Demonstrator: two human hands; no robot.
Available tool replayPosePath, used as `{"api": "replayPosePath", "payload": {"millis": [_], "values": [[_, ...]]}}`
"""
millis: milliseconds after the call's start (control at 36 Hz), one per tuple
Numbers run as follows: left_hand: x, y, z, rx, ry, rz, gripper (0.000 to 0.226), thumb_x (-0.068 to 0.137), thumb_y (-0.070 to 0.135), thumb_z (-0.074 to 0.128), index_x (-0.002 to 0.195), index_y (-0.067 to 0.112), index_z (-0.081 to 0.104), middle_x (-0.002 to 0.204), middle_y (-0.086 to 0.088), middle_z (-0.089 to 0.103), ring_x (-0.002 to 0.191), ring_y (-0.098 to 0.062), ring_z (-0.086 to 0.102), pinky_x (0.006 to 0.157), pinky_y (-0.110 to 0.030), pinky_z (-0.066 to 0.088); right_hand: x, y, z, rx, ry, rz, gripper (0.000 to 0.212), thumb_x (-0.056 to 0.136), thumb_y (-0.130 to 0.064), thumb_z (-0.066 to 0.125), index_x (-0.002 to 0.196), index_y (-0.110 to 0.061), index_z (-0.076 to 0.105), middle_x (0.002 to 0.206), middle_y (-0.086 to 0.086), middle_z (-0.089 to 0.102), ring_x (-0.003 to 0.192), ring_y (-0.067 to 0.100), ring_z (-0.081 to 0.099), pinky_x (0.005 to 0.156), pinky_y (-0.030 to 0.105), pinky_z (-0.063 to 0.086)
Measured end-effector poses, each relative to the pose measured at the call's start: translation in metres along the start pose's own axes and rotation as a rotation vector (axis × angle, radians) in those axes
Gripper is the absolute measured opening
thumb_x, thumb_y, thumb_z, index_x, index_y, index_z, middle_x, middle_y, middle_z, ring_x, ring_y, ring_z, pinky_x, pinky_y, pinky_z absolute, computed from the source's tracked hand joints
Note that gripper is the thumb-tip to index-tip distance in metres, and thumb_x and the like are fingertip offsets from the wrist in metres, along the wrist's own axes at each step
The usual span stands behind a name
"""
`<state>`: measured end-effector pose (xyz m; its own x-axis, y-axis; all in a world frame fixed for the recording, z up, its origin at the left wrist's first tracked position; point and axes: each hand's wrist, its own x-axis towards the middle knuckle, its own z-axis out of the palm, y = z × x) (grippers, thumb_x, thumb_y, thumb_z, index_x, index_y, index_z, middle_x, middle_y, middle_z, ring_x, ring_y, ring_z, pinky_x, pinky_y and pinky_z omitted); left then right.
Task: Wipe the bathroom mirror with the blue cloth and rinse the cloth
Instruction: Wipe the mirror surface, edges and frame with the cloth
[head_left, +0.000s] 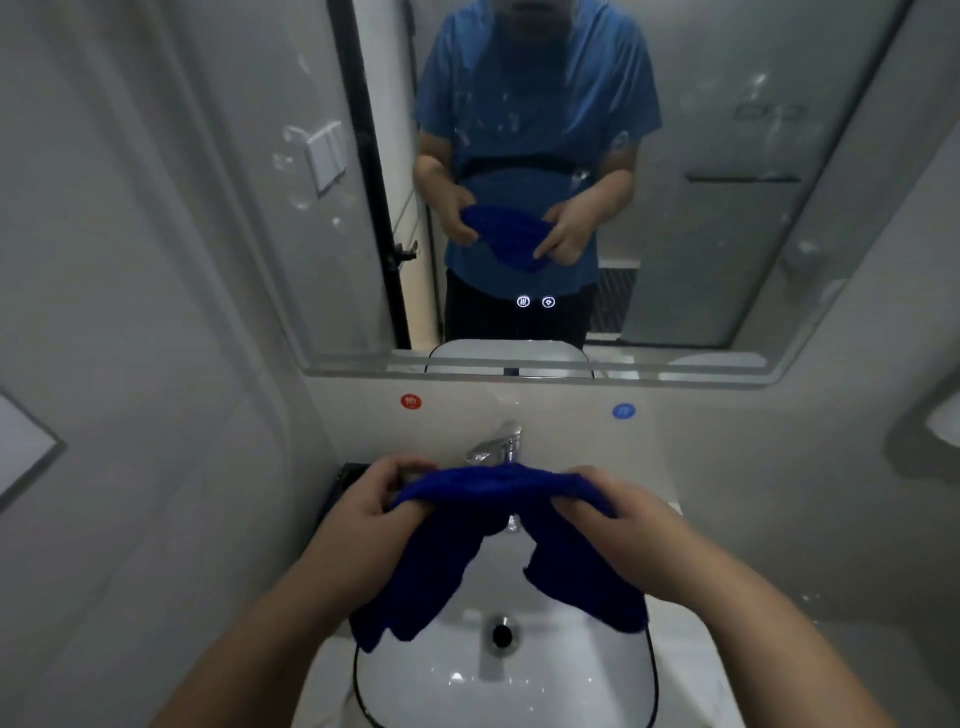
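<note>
The mirror (727, 156) fills the wall above, its glass marked with pale smears and spots; its lower edge runs level just above the backsplash. It reflects a person in a blue shirt holding the cloth. Below, the white sink (571, 686) has a thin dark rim, with a wall close on the left and more open counter to the right. The blue cloth (493, 483) is held over the basin, in front of the faucet (498, 444). Its long axis runs left to right between the hands as a bunched, taut band, and both loose ends hang down towards the bowl, apart from each other. It is deep blue with a nubbly pile, creased where it is gathered. The left hand (363, 514) grips one end with fingers curled round it; the right hand (623, 514) pinches the other end. The drain (502, 634) shows between the hanging ends. A red sticker (411, 401) and a blue sticker (623, 410) sit on the backsplash either side of the faucet.
</note>
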<state>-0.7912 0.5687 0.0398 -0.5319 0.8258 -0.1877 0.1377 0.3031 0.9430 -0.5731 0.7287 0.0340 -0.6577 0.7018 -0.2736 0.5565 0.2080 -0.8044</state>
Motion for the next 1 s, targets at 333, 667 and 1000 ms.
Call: {"api": "replayPosePath", "payload": {"millis": [333, 667, 1000], "values": [[0.001, 0.025, -0.029, 0.292, -0.388, 0.033, 0.016, 0.094, 0.049, 0.071, 0.101, 0.035, 0.071, 0.096, 0.004, 0.078, 0.081, -0.011, 0.075, 0.07, -0.026, 0.055, -0.028, -0.023, 0.009, -0.01, 0.328, -0.099, 0.018, 0.101, -0.023, 0.057, 0.1, -0.029, 0.075, 0.088, -0.003, 0.076, 0.085, 0.021, 0.071, 0.078, 0.044, 0.062], [0.026, 0.018, -0.036, 0.3, -0.172, 0.093, 0.03, 0.088, 0.032, 0.066, 0.075, 0.006, 0.067, 0.071, -0.012, 0.065, 0.067, -0.017, 0.062, 0.07, -0.033, 0.05, -0.031, -0.029, 0.011, 0.066, 0.252, -0.052, 0.021, 0.099, -0.017, 0.061, 0.097, -0.03, 0.077, 0.091, -0.007, 0.078, 0.081, 0.01, 0.072, 0.073, 0.031, 0.059], [-0.003, 0.088, -0.025, 0.278, 0.143, 0.489, 0.025, 0.097, 0.027, 0.054, 0.078, 0.016, 0.067, 0.071, -0.006, 0.067, 0.071, -0.019, 0.062, 0.068, -0.039, 0.051, -0.027, -0.052, 0.022, -0.218, 0.132, -0.105, 0.045, 0.078, -0.047, 0.059, 0.122, -0.044, 0.064, 0.113, -0.013, 0.063, 0.114, 0.012, 0.062, 0.103, 0.039, 0.054]]}}
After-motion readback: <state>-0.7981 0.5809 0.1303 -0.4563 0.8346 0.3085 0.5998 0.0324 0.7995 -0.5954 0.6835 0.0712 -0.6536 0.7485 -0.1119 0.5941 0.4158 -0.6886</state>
